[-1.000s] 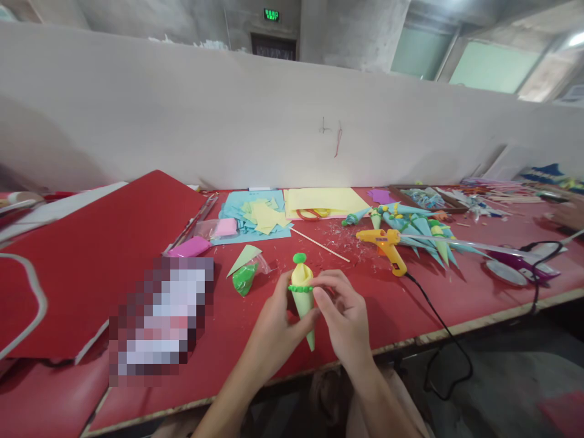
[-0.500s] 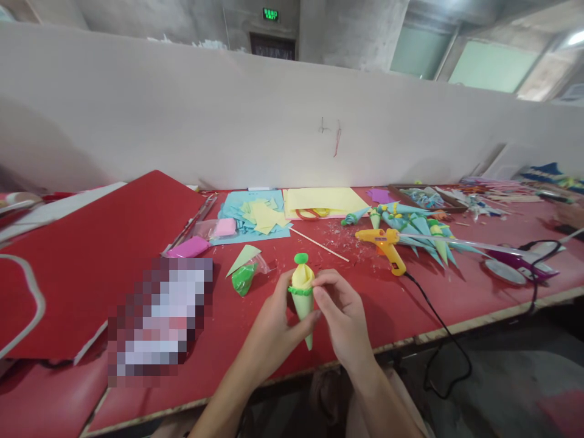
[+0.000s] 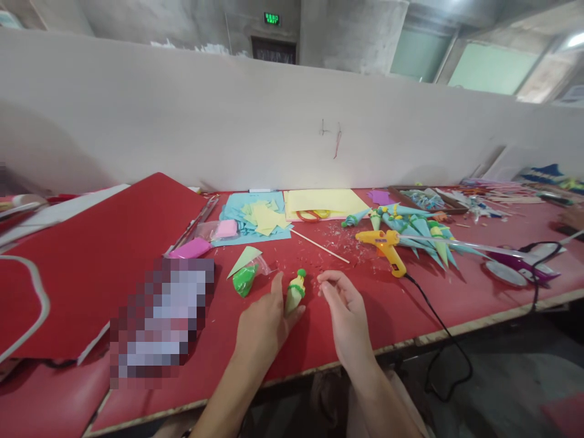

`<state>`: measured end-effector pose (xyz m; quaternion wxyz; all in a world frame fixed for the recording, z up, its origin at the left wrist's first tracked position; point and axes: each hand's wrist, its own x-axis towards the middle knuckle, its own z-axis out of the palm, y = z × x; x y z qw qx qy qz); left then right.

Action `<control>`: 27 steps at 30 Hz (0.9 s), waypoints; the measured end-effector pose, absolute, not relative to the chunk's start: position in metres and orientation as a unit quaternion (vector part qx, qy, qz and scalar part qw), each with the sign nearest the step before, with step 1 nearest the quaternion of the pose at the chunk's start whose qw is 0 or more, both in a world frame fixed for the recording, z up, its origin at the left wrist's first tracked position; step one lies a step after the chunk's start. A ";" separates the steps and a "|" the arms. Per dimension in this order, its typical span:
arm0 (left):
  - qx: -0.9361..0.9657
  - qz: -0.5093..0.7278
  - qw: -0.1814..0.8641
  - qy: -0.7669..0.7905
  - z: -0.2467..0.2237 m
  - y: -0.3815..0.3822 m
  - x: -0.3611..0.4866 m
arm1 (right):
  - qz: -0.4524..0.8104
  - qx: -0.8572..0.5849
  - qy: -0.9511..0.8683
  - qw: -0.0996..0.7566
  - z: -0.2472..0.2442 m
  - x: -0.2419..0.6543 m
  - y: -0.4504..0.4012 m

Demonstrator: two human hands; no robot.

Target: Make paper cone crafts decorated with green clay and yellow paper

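Note:
Near the middle of the table, my left hand (image 3: 267, 319) is closed around a small pale green paper cone (image 3: 293, 299). The cone leans over, its wide end pointing away from me. A green clay band circles its upper part, with yellow folds above it and a green ball on top. Its lower tip is hidden by my hand. To the right, apart from the cone, my right hand (image 3: 345, 316) is closed, thumb and fingertips drawn together. Anything between them is too small to make out. Beyond my left hand lies a bag of green clay (image 3: 244, 280) beside a pale green paper piece (image 3: 245, 260).
A yellow glue gun (image 3: 385, 246) lies at right, its black cord (image 3: 431, 307) hanging over the edge. Behind it are several finished cones (image 3: 415, 228). A thin stick (image 3: 319, 245), yellow sheets (image 3: 323, 201) and pink clay packs (image 3: 191, 248) lie farther back. A red board (image 3: 109, 261) fills the left.
The cone has tilted over and come lower in my left hand, its top swinging to the right. My right fingers have left the cone and now stand apart from it.

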<state>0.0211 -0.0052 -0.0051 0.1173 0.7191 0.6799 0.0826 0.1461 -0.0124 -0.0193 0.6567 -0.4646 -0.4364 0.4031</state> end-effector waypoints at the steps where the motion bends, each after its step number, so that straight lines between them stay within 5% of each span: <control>1: 0.720 0.088 0.117 0.678 -0.002 -0.004 0.020 | 0.399 -0.465 -0.440 0.656 -0.019 0.146 -0.013; 6: 0.724 0.284 -0.048 0.627 0.002 0.014 -0.003 | 0.386 -0.469 -0.452 0.654 -0.016 0.145 -0.014; 9: 0.715 0.240 -0.154 0.638 -0.009 0.025 -0.021 | 0.385 -0.462 -0.461 0.652 -0.013 0.143 -0.014; 14: 0.747 0.157 -0.083 0.640 -0.016 0.030 -0.027 | 0.395 -0.443 -0.475 0.650 -0.010 0.141 -0.015; 21: 0.797 0.305 0.086 0.515 0.007 0.009 -0.004 | 0.385 -0.425 -0.533 0.622 -0.011 0.143 -0.016; 27: 0.810 0.301 0.071 0.498 0.010 -0.002 -0.003 | 0.373 -0.363 -0.573 0.633 -0.009 0.143 -0.020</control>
